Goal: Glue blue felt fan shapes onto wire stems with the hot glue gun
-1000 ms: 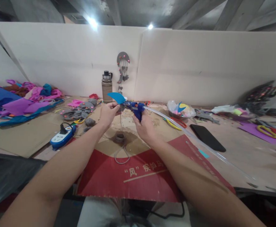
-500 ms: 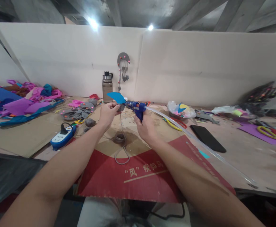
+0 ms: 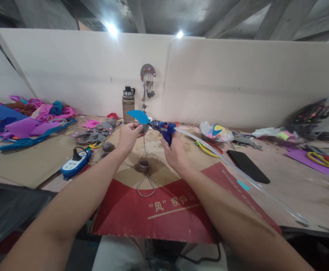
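Note:
Between the fingers of my left hand (image 3: pixel 129 137) is a blue curved cutout (image 3: pixel 138 116), with a grey piece (image 3: pixel 144 129) just below it. My right hand (image 3: pixel 176 152) grips a blue glue gun (image 3: pixel 166 130); its nozzle points left and meets the cutout's right tip, or nearly so. A long clear glue stick (image 3: pixel 237 171) runs from the back of the gun toward the lower right. From the grey piece a grey cord (image 3: pixel 144 148) hangs down to a small coil (image 3: pixel 143 165) on the cardboard (image 3: pixel 125 201).
At left lie a blue-white power strip (image 3: pixel 75 164), grey felt pieces (image 3: pixel 93 133) and colourful scraps (image 3: pixel 26 128). A bottle (image 3: pixel 128 105) stands at the back, near a hanging grey moon ornament (image 3: pixel 147 71). To the right are yellow-handled scissors (image 3: pixel 206 149) and a black phone (image 3: pixel 248 165).
Both hands keep almost the same place, with the nozzle still at the cutout's tip. The whole view has shifted very slightly.

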`<state>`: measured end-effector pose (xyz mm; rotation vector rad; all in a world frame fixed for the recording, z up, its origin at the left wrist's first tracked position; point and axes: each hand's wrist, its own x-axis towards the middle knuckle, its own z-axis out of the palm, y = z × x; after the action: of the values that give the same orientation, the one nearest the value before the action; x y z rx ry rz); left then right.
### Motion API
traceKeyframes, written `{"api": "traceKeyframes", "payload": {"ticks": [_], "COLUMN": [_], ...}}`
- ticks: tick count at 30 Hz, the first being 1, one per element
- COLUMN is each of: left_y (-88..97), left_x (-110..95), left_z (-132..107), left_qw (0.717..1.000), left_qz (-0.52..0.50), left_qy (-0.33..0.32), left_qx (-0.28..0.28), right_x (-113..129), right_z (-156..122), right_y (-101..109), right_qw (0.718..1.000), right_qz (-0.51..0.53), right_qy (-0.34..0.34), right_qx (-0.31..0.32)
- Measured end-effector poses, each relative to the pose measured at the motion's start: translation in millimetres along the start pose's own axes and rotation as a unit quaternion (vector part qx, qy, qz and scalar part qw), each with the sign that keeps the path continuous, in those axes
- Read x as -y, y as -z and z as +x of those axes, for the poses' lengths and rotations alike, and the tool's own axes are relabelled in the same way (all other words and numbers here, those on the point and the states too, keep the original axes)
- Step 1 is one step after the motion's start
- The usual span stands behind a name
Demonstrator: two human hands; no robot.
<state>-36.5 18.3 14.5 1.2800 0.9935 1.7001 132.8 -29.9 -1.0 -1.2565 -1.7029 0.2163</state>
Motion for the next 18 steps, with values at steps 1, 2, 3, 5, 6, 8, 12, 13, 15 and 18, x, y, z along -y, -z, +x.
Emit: {"api": "traceKeyframes", "payload": {"ticks": [1,2,3,5,6,8,12,13,15,18], "left_y": [0.0,0.0,0.0,-0.1,-0.1,-0.2,-0.7,-0.9,-0.9,0.0], "left_x": [0.2,0.4,0.5,0.4,0.3,-0.4,-2.6,-3.0,-3.4,-2.3], "left_z": [0.1,0.1,0.1,-0.1,-0.3,-0.7,-1.7,-2.0,-2.3,-1.8], "left_qw": [1.000,1.000,1.000,1.000,1.000,1.000,1.000,1.000,1.000,1.000], "left_qz": [-0.003,-0.006,-0.008,-0.011,-0.011,-0.012,-0.013,-0.013,-0.016,-0.025], "left_qy": [-0.002,-0.003,-0.004,-0.004,-0.004,-0.004,-0.004,-0.004,-0.002,0.004], "left_qx": [0.001,0.002,0.003,0.003,0.002,0.000,0.002,0.003,0.003,0.010], "right_x": [-0.1,-0.1,0.0,0.5,0.8,1.0,-0.3,-0.7,-1.0,-0.4], "right_z": [0.3,0.5,0.7,0.9,0.9,0.7,1.0,1.2,1.5,1.0], "right_y": [0.0,0.2,0.4,1.0,1.3,1.6,0.9,0.7,0.7,2.3], "right_qw": [1.000,1.000,1.000,1.000,1.000,1.000,1.000,1.000,1.000,1.000], "right_qz": [-0.001,-0.001,-0.001,-0.001,-0.001,0.000,0.011,0.012,0.012,0.019], "right_qy": [-0.002,-0.004,-0.004,-0.004,-0.003,0.000,0.008,0.009,0.008,0.004], "right_qx": [-0.001,0.000,0.001,0.005,0.006,0.003,-0.004,-0.005,-0.007,-0.008]}}
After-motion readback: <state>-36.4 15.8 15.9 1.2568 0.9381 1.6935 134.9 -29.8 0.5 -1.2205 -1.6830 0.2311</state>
